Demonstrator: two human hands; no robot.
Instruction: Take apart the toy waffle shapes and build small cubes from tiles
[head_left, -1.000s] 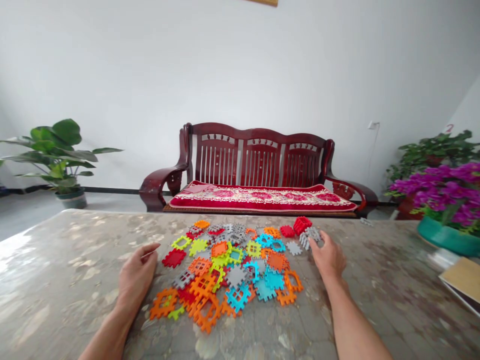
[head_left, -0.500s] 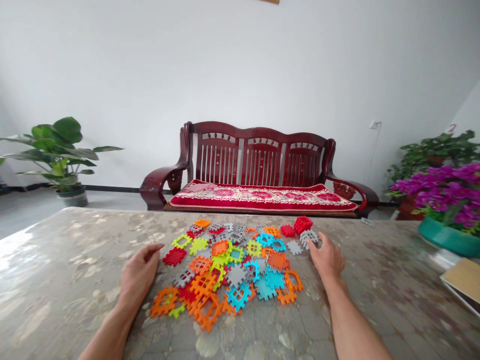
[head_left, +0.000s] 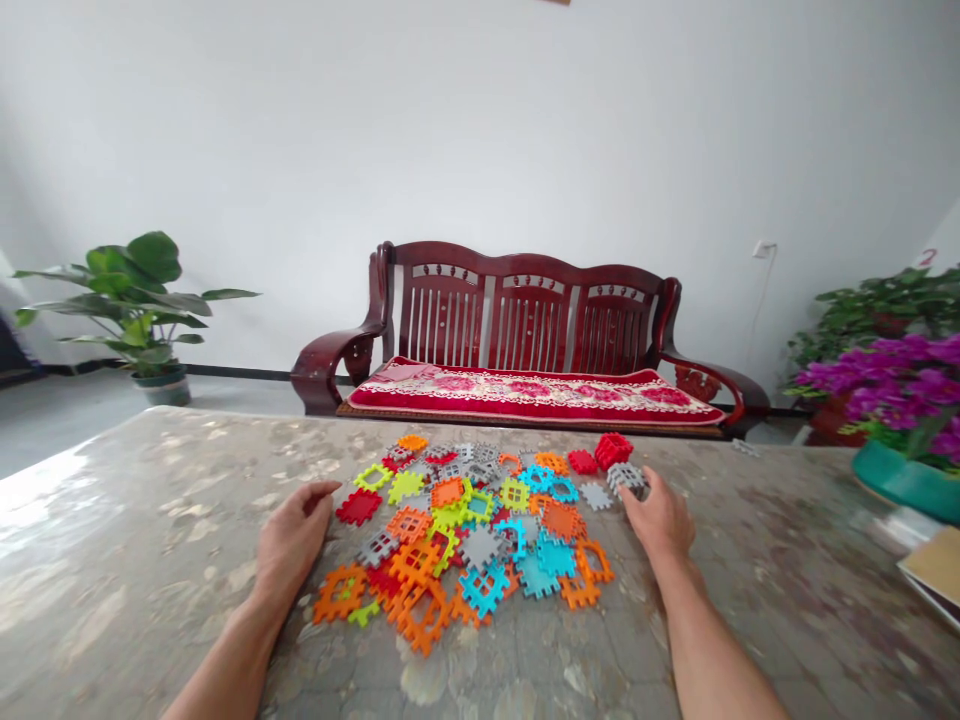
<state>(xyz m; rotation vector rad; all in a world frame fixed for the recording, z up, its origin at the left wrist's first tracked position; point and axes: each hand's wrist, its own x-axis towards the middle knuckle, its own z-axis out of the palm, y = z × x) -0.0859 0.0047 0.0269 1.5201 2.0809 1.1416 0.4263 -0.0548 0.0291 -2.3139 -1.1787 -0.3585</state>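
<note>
A loose pile of interlocking plastic tiles with toothed edges lies on the table, among them an orange tile [head_left: 343,593], a blue tile [head_left: 483,586] and a dark red tile [head_left: 359,506]. Left of the pile, my left hand [head_left: 298,530] rests on the tabletop, fingers loosely bent and apart, holding nothing. At the pile's far right, my right hand [head_left: 661,520] has thumb and fingers against a grey tile block [head_left: 624,477]; its far side is hidden by the fingers. Just behind stands a red tile block [head_left: 613,451]. A flat grey tile [head_left: 596,496] lies left of my right hand.
The patterned table [head_left: 172,560] spans the foreground. Flowers in a teal pot [head_left: 904,480] and a tan box-like object [head_left: 937,562] sit at the right. One grey piece [head_left: 745,447] lies near the far edge. Beyond are a wooden bench [head_left: 442,300] and a potted plant [head_left: 163,385].
The whole view has shifted slightly, so everything appears a little further right. Both hands keep about the same places beside the tiles.
</note>
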